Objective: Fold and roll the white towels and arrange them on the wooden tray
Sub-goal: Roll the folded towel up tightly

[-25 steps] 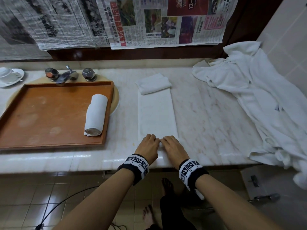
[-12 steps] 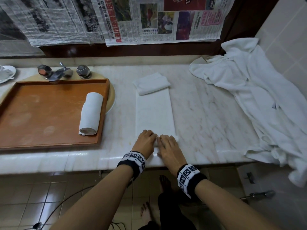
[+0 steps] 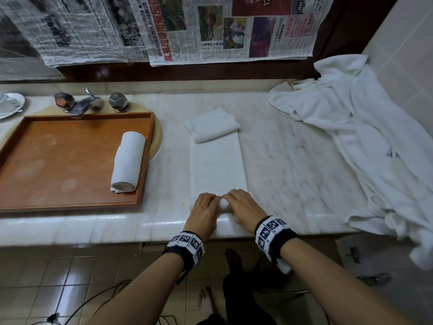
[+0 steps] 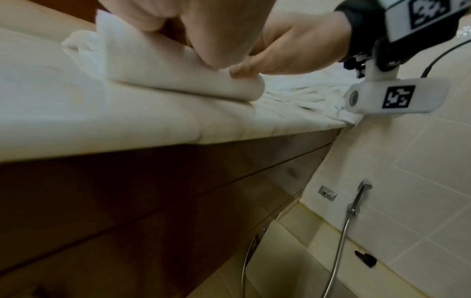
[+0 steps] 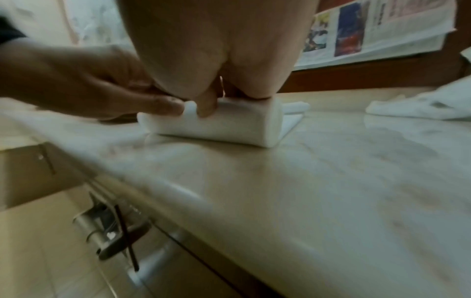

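Your left hand (image 3: 203,213) and right hand (image 3: 243,207) sit side by side at the near end of the folded towel strip (image 3: 216,165), fingers curled over the started roll (image 3: 224,204) and gripping it. In the right wrist view, your thumbs press into the roll's near face and the roll (image 5: 229,125) lies on the counter (image 3: 293,160), close to its front edge.

The unrolled part of the strip runs straight away from you. Its far end lies under a folded towel (image 3: 213,125), which rests across it at a slight angle.

The wooden tray (image 3: 58,160) sits to your left over the basin, its near rim close to the counter's front edge. One rolled towel (image 3: 127,161) lies inside it, just beside the right rim, with its spiral end facing you. The tray floor left of that roll is bare wood.

Between the strip and the tray's right rim there is a band of bare counter. To your right, bare marble extends from the strip's edge to a crumpled white bathrobe (image 3: 365,146), which drapes over the counter's front edge. A faucet (image 3: 87,103) stands behind the tray's far rim.
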The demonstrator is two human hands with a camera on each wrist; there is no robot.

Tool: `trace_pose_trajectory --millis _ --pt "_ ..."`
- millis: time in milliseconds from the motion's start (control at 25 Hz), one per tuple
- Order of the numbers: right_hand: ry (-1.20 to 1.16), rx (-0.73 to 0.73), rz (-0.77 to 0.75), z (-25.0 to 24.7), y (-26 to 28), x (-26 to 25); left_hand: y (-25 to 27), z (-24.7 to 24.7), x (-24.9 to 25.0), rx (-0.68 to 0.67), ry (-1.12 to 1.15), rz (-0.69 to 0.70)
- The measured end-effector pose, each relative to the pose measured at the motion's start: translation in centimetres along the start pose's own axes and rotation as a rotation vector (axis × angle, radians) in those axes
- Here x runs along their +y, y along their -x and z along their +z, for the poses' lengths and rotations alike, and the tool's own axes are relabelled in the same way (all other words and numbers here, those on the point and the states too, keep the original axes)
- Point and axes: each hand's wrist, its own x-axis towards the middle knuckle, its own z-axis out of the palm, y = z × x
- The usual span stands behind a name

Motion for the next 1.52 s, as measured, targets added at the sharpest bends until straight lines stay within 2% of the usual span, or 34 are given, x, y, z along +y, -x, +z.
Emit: trace_pose_trajectory --millis 80,160,240,320,400,480,600,680,760,880,960,1040,1120,1160,1240,1280,1400,1520 --pt "0.146 0.102 -0.039 0.8 0.8 -0.2 -0.4 -0.1 -0.6 -0.056 -0.013 0.015" --pt "0.283 0.191 -0.017 2.1 1.9 -1.0 -1.5 -0.4 -1.0 -0.131 -0.037 -0.003" --pt "0.338 0.219 0.005 3.6 2.8 -1.7 -2.5 -0.6 -1.2 -0.195 -0.070 -0.024" --pt "0.349 0.188 0.023 4.0 3.1 -1.8 -3.1 -0.7 -0.8 -0.236 -0.085 -0.044" --pt "0.352 0.199 0.003 3.9 2.6 -1.2 -3.3 -0.9 -0.3 -0.215 -0.099 -0.075" --pt "0.309 0.210 -0.024 3.2 1.4 -0.6 -3.1 -1.1 0.4 -0.129 -0.102 -0.098" --pt "0.177 0.188 -0.020 1.5 -0.3 0.1 -1.7 -0.5 0.6 -0.007 -0.082 -0.055" --pt "0.067 0.087 -0.031 0.3 -0.8 0.5 -0.6 0.1 0.1 0.024 -0.051 -0.012" --pt "0.032 0.012 -0.040 0.0 -0.6 0.6 -0.2 0.1 -0.2 -0.026 -0.048 -0.010" --pt "0.224 0.164 -0.032 0.9 0.6 -0.6 -1.7 -0.8 -0.3 -0.172 -0.103 -0.034" --pt "0.265 0.202 -0.006 1.8 1.3 -1.6 -3.4 -1.7 -0.2 -0.318 -0.172 -0.037" --pt "0.245 0.221 0.001 2.4 1.2 -1.5 -4.4 -1.7 -0.1 -0.350 -0.214 -0.068" --pt "0.192 0.245 0.005 2.4 0.2 -0.5 -4.0 -1.5 0.4 -0.259 -0.200 -0.094" --pt "0.146 0.235 0.009 2.3 -0.4 -0.1 -3.4 -1.3 0.7 -0.173 -0.178 -0.097" --pt "0.067 0.167 0.022 1.5 -1.0 0.3 -1.9 -0.4 0.8 -0.015 -0.136 -0.030" --pt "0.054 0.120 0.021 1.1 -1.2 0.4 -1.2 -0.1 0.8 0.006 -0.129 0.005" --pt "0.072 0.062 0.074 0.8 -1.2 0.1 -0.7 -0.3 0.8 -0.032 -0.108 0.033" --pt "0.209 0.178 0.129 1.5 -0.8 -1.3 -2.4 -1.1 0.3 -0.140 -0.114 -0.017"
